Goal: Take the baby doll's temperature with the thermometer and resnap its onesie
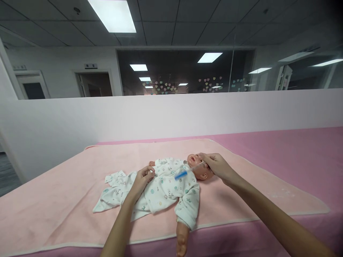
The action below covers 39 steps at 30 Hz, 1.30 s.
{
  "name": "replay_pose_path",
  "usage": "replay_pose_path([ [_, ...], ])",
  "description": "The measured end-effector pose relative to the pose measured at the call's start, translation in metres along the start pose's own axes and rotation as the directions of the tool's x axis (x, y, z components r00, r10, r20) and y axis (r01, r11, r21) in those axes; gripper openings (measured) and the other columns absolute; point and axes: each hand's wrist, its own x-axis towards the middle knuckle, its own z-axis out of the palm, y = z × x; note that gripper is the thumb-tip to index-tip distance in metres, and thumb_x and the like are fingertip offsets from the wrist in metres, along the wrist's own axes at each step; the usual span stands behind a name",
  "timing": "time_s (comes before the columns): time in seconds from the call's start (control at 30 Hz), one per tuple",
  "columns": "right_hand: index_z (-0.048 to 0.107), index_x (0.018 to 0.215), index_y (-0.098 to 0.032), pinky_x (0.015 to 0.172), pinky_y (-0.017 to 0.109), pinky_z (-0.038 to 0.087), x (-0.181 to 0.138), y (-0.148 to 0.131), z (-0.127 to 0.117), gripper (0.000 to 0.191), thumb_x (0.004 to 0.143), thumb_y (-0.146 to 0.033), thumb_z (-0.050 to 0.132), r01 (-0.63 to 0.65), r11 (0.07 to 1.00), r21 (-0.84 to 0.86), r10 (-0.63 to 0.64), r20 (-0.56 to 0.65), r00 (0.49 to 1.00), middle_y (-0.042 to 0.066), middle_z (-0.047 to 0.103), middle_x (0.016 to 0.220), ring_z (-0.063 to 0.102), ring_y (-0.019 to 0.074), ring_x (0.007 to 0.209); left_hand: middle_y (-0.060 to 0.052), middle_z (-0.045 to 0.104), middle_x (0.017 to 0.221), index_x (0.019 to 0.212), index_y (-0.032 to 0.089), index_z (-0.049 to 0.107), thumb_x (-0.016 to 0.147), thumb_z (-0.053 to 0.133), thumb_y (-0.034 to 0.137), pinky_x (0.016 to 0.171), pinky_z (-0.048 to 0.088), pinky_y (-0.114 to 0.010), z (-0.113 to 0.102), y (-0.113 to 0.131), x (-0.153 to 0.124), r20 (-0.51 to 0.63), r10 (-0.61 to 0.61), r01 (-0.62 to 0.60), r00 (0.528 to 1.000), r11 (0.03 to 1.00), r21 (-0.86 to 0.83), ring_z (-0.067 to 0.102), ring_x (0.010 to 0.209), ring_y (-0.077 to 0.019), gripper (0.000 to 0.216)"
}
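Note:
A baby doll (167,185) in a white printed outfit lies on its back, its head toward the right and one bare hand hanging near the front edge. My right hand (215,165) is closed at the doll's face, pinching a slim clear stick with a blue end (181,175). The blue end points left over the doll's chest, and the stick's near end is hidden by my fingers. On the outfit around the doll's waist rests my left hand (144,176), fingers loosely bent and slightly apart, with nothing visible in it.
A peach blanket (69,185) with pale edging lies beneath the doll, over a pink surface (302,160). Behind it runs a low white wall (166,116). Farther back are a window with heart stickers (163,86) and a doorway (96,84).

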Motion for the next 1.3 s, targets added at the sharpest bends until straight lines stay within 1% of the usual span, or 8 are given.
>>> replay_pose_path([
  [0.17,0.035,0.049,-0.019,0.035,0.019,0.018,-0.003,0.002,-0.002,0.042,0.072,-0.049,0.052,0.026,0.999,-0.026,-0.026,-0.004,1.0,-0.007,0.033,0.044,0.023,0.003,0.036,0.006,0.042,0.051,0.072,0.016,0.053,0.066,0.057,0.029,0.051,0.027,-0.019,0.001,0.0,0.0,0.001,0.001,0.0,1.0,1.0,-0.008,0.034,0.05,-0.0074,0.015],
  [0.43,0.032,0.049,-0.02,0.036,0.019,0.018,-0.004,0.003,-0.001,0.045,0.071,-0.053,0.052,0.083,0.993,-0.082,-0.089,-0.078,0.993,-0.007,0.031,0.044,0.023,0.0039,0.037,0.006,0.045,0.052,0.074,0.016,0.053,0.067,0.056,0.028,0.051,0.026,-0.019,0.0,-0.002,0.001,0.007,0.016,-0.016,1.0,1.0,-0.013,0.033,0.05,-0.0071,0.014],
  [0.63,0.032,0.05,-0.02,0.035,0.02,0.017,-0.004,0.004,-0.001,0.046,0.073,-0.056,0.049,0.06,0.996,-0.07,-0.064,-0.059,0.996,-0.007,0.029,0.043,0.022,0.0042,0.036,0.005,0.046,0.054,0.074,0.016,0.054,0.067,0.055,0.027,0.05,0.026,-0.019,0.001,-0.002,0.001,0.0,0.003,-0.003,1.0,1.0,0.002,0.034,0.05,-0.0071,0.013],
  [0.93,0.035,0.048,-0.02,0.036,0.02,0.019,-0.008,0.006,-0.002,0.045,0.072,-0.056,0.048,0.105,0.984,-0.144,-0.122,-0.117,0.986,-0.006,0.03,0.042,0.024,0.005,0.037,0.005,0.047,0.054,0.073,0.017,0.053,0.066,0.056,0.028,0.048,0.026,-0.019,0.002,0.002,-0.001,0.003,-0.005,0.005,1.0,1.0,0.0,0.034,0.049,-0.0073,0.014],
  [1.0,0.034,0.046,-0.02,0.037,0.021,0.019,-0.009,0.01,-0.003,0.047,0.072,-0.057,0.047,0.134,0.97,-0.203,-0.169,-0.164,0.972,-0.006,0.028,0.041,0.024,0.0055,0.037,0.005,0.047,0.054,0.074,0.017,0.053,0.066,0.056,0.028,0.049,0.026,-0.019,0.001,0.001,0.0,0.002,-0.003,0.003,1.0,1.0,-0.002,0.035,0.049,-0.0075,0.014],
  [1.1,0.036,0.046,-0.02,0.038,0.021,0.02,-0.012,0.023,-0.01,0.049,0.075,-0.058,0.043,0.139,0.944,-0.299,-0.209,-0.216,0.954,-0.006,0.028,0.04,0.025,0.0065,0.038,0.005,0.046,0.052,0.073,0.017,0.053,0.066,0.056,0.029,0.049,0.026,-0.019,0.001,0.0,0.001,-0.003,-0.009,0.009,1.0,1.0,-0.003,0.035,0.049,-0.0078,0.014],
  [1.2,0.039,0.047,-0.019,0.04,0.022,0.024,-0.018,0.05,-0.03,0.051,0.077,-0.06,0.037,0.047,0.925,-0.377,-0.153,-0.254,0.955,-0.004,0.035,0.041,0.03,0.008,0.038,0.005,0.046,0.053,0.073,0.017,0.053,0.066,0.057,0.03,0.049,0.026,-0.019,0.001,-0.002,0.001,-0.008,-0.011,0.011,1.0,1.0,-0.001,0.035,0.049,-0.0077,0.015],
  [1.3,0.041,0.045,-0.019,0.045,0.023,0.03,-0.022,0.084,-0.058,0.052,0.078,-0.059,0.035,-0.042,0.841,-0.539,-0.163,-0.326,0.931,0.0,0.044,0.043,0.041,0.0117,0.042,0.005,0.046,0.053,0.073,0.017,0.054,0.065,0.057,0.03,0.048,0.025,-0.019,0.001,-0.002,0.002,-0.002,-0.025,0.025,1.0,1.0,0.011,0.035,0.048,-0.0078,0.016],
])
